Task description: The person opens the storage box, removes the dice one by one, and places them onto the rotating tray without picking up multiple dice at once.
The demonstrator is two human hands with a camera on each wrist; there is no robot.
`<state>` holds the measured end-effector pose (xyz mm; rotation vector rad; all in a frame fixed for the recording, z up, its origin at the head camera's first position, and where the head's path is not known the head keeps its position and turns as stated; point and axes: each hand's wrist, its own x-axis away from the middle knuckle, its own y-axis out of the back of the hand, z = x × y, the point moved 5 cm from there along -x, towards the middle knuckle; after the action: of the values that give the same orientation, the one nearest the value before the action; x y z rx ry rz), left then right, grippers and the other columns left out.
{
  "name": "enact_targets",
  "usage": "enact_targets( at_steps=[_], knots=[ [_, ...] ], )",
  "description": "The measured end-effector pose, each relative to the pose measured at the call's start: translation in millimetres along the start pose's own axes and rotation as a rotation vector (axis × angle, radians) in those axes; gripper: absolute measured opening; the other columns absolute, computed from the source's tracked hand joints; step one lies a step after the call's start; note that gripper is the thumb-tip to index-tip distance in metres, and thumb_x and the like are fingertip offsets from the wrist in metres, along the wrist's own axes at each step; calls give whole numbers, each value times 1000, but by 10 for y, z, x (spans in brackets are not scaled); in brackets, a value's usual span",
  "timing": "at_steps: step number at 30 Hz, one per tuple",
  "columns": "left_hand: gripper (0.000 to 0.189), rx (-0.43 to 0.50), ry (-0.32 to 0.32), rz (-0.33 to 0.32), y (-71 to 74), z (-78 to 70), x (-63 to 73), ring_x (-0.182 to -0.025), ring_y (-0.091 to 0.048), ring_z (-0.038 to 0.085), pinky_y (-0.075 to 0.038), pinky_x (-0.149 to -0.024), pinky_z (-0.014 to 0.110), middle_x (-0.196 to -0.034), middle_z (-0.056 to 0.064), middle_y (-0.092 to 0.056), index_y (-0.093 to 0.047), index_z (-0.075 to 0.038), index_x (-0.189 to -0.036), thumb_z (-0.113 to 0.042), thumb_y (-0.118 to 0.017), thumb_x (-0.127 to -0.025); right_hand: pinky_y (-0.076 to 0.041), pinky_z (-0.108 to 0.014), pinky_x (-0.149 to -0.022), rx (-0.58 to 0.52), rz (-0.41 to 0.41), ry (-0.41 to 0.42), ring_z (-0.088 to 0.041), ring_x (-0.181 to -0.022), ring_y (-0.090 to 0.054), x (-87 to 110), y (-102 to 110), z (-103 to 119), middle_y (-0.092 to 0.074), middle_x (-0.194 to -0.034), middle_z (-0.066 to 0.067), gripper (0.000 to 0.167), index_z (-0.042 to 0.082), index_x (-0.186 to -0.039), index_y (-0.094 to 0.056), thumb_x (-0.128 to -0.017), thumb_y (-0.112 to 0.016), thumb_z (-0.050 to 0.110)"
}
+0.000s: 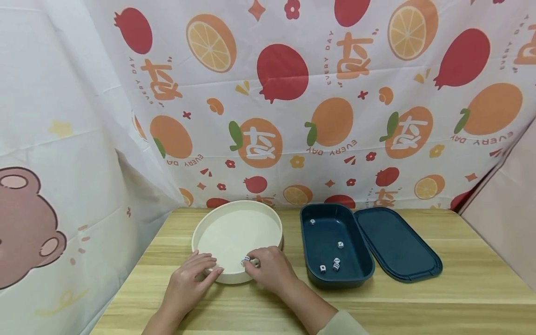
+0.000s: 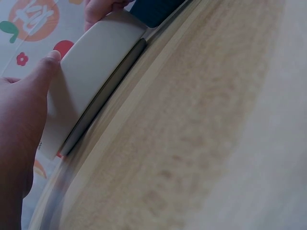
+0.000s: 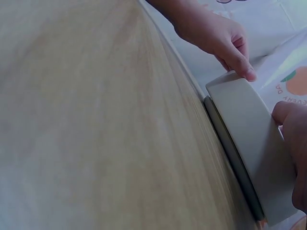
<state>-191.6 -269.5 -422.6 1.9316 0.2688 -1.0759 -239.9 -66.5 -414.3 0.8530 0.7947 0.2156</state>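
A round cream tray (image 1: 238,228) with a low upright wall stands on the wooden table. My left hand (image 1: 188,279) rests on its front-left rim, thumb and fingers reaching over the edge; in the left wrist view the thumb (image 2: 48,64) lies at the top of the wall. At the front-right rim my right hand (image 1: 272,270) pinches white dice (image 1: 246,259) with black pips; how many is partly hidden by the fingers. Its curled fingers also show beside the tray wall (image 3: 254,148) in the right wrist view. Several more dice (image 1: 337,264) lie in a dark blue rectangular container (image 1: 307,246) to the right.
A dark blue lid (image 1: 402,244) lies flat right of the container, against its side. Behind the table (image 1: 460,274) hangs a fruit-printed cloth (image 1: 293,116), and a white cloth with a bear print (image 1: 25,228) hangs at the left.
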Motion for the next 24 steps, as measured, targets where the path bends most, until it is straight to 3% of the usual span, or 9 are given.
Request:
enact_targets(
  at_steps=[9, 24],
  knots=[
    [16, -14, -12, -12, -3, -20, 4, -88, -72, 26, -34, -117, 16, -84, 2, -75, -77, -11, -82, -20, -86, -72, -54, -19, -70, 50, -55, 72, -1, -73, -66, 31, -1, 21, -75, -81, 11, 12, 20, -85, -78, -87, -68, 25],
    [16, -13, -9, -10, 1, -18, 3, -89, -72, 26, -34, -117, 16, -85, 2, -75, -77, -10, -82, -19, -85, -72, -55, -21, -73, 56, -44, 89, 0, -76, -69, 38, -11, 31, -75, -82, 11, 14, 19, -86, -79, -89, -66, 25]
  ],
)
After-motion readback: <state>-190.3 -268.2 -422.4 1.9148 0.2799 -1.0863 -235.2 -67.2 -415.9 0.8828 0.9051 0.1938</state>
